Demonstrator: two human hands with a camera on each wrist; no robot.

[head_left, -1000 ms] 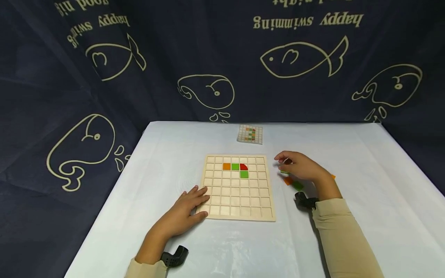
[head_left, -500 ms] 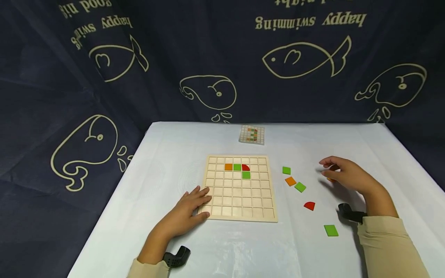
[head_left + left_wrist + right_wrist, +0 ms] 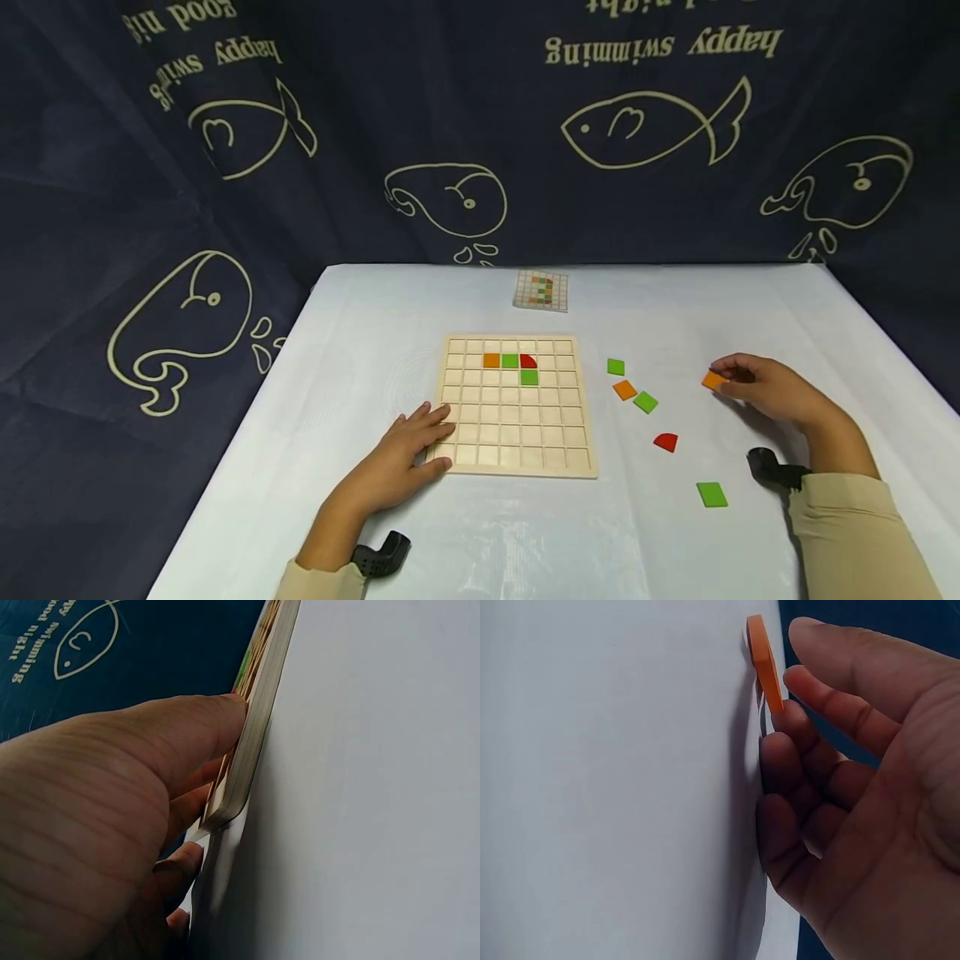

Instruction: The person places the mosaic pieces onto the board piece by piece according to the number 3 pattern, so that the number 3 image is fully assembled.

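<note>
Tile (image 3: 713, 380) is plain orange, flat and thin, and it is on the white table (image 3: 525, 533), to the right of the board (image 3: 510, 412) and well apart from it. One of its corners points to the left, toward the board, so it sits skewed to the board's sides (my fingertips cover a part, so I cannot tell a long axis of its face). From the right wrist it shows almost from the side, as a narrow shape which runs nearly up and down there, its lower end leaning toward my fingers. My right hand (image 3: 772, 396) has the thumb and a fingertip at its edges; whether they are pinching it, I cannot tell. My left hand (image 3: 401, 454) is spread, its fingers reaching onto the left edge of the board. Between tile and board, two green squares (image 3: 616, 367) and one orange square (image 3: 625, 390) lie near each other; a red quarter-circle (image 3: 665, 442) and another green square (image 3: 712, 494) lie nearer to me.
</note>
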